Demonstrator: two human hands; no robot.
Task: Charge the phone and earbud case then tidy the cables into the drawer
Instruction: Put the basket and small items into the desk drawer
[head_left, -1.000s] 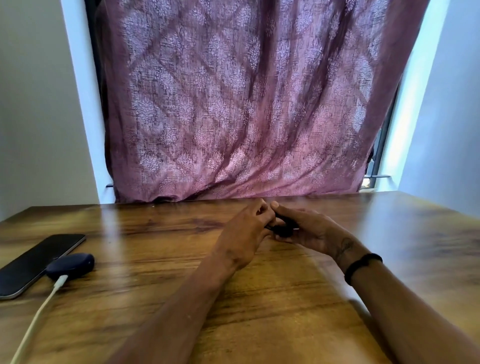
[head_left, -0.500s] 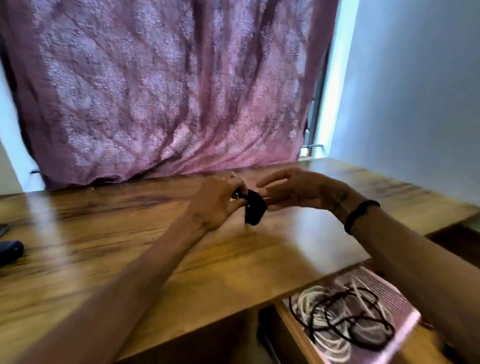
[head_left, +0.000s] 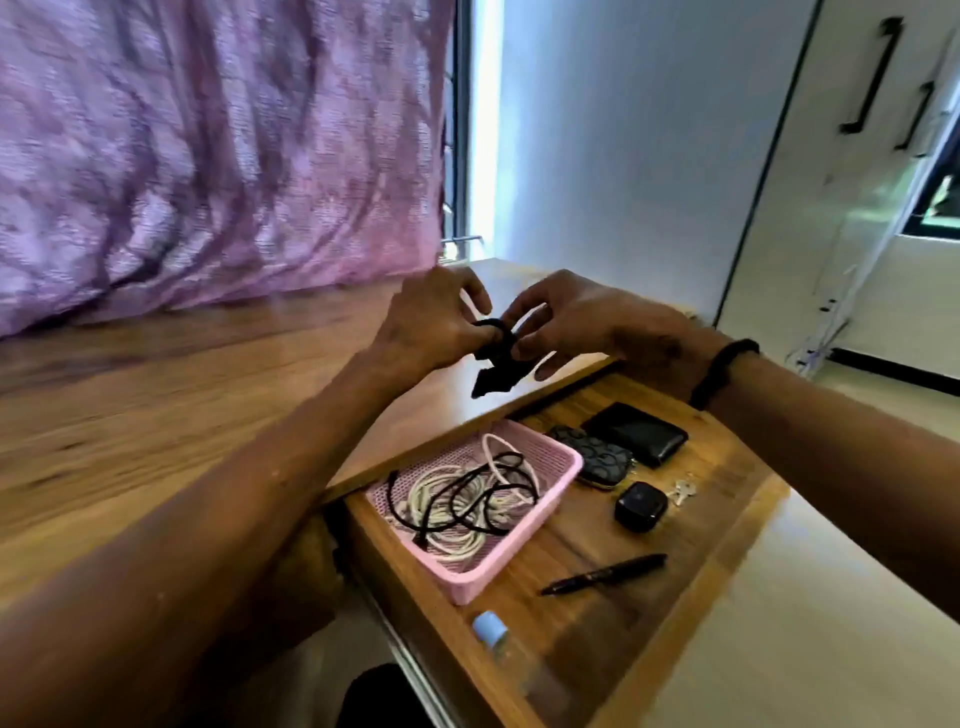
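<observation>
The left hand (head_left: 431, 325) and the right hand (head_left: 576, 325) meet above the far edge of the open wooden drawer (head_left: 597, 613), both pinching a small black coiled cable bundle (head_left: 496, 358) between curled fingers. The bundle is blurred; its long axis runs roughly up and down, its loose lower end pointing down toward the brown wooden counter (head_left: 182, 410), just above the counter's edge. A black band (head_left: 719, 369) circles the right wrist. Inside the drawer, a pink plastic mesh basket (head_left: 545, 499) holds tangled white and black cables (head_left: 467, 499). Right of the basket lie a patterned dark pouch (head_left: 592, 460), a black leather wallet (head_left: 636, 434), a small black rounded case (head_left: 640, 506) and silver keys (head_left: 683, 491). Nearer the person lie a black pen (head_left: 605, 574) and a pale blue cap (head_left: 489, 627).
</observation>
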